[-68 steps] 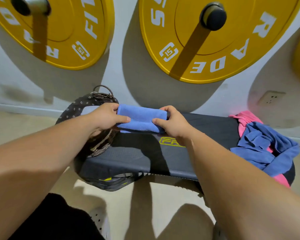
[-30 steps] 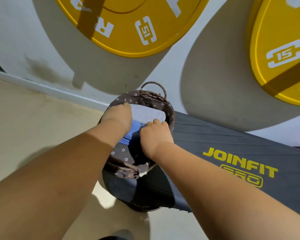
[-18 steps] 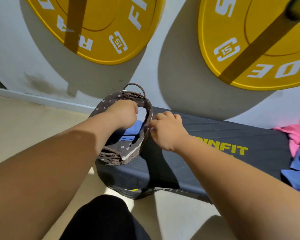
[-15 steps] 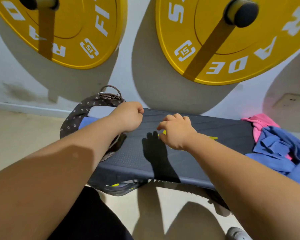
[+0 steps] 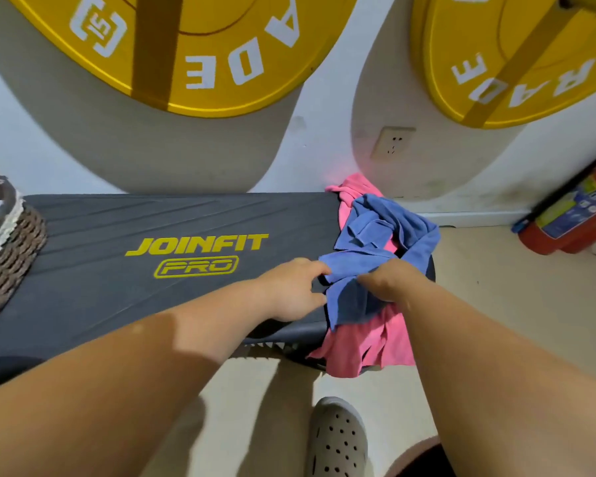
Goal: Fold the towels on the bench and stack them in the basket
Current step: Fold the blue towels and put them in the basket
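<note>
A crumpled blue towel [image 5: 386,232] lies on top of a pink towel [image 5: 365,342] at the right end of the dark bench [image 5: 117,270]. The pink towel hangs over the bench's front edge. My left hand [image 5: 293,290] pinches the near edge of the blue towel with thumb and forefinger. My right hand [image 5: 389,280] grips the same towel just to the right, fingers curled into the cloth. The woven basket [image 5: 7,249] stands at the bench's left end, only its right side in view; its contents are hidden.
Two yellow weight plates [image 5: 200,53] hang on the white wall behind the bench. A wall socket [image 5: 393,142] sits between them. A red fire extinguisher [image 5: 575,218] lies on the floor at the right. My grey shoe [image 5: 338,438] is on the floor below the bench.
The folded blue towel went into the basket and both hands let go. My hands moved right along the bench and took hold of the crumpled blue towel. The view swung right.
</note>
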